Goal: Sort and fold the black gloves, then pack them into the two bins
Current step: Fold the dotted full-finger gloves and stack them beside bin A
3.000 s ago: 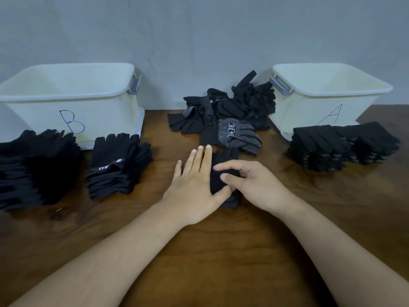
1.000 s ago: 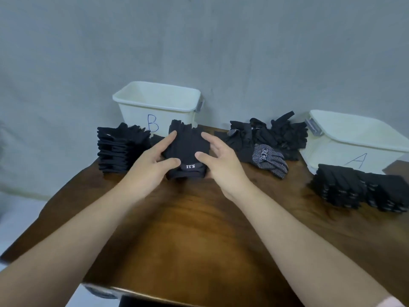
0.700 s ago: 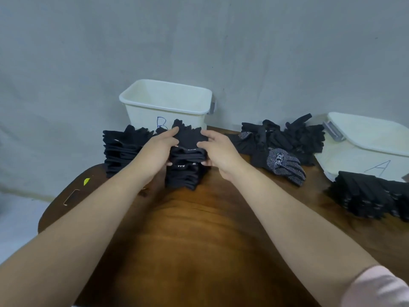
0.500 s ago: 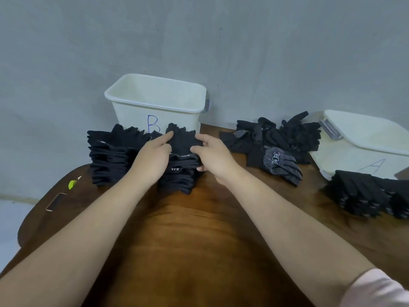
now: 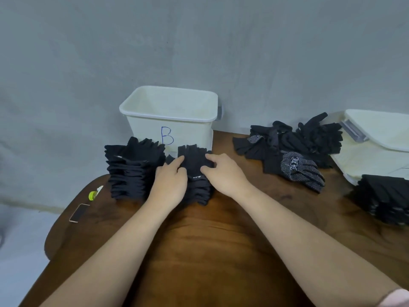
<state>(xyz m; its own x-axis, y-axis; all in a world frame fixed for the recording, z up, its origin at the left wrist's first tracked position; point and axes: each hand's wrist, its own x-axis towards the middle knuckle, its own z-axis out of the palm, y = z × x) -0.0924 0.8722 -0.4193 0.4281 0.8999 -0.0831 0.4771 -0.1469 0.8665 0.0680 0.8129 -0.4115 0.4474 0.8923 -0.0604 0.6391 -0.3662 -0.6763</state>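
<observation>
A folded black glove lies on top of a stack of folded gloves in front of white bin B. My left hand pinches the glove's left edge and my right hand pinches its right edge, thumbs at the near side. A taller stack of folded gloves stands just left of it. A loose pile of unsorted black gloves lies at the back, with a dotted glove in front of it. White bin A is at the right edge, with another folded stack before it.
All of this rests on a dark wooden table with a rounded left end. Near that end lie a phone and a small green-and-white object. A grey wall rises close behind the bins.
Both hands carried the folded glove from the table's middle to the left and set it on the stack in front of bin B. My view turned left with it.
</observation>
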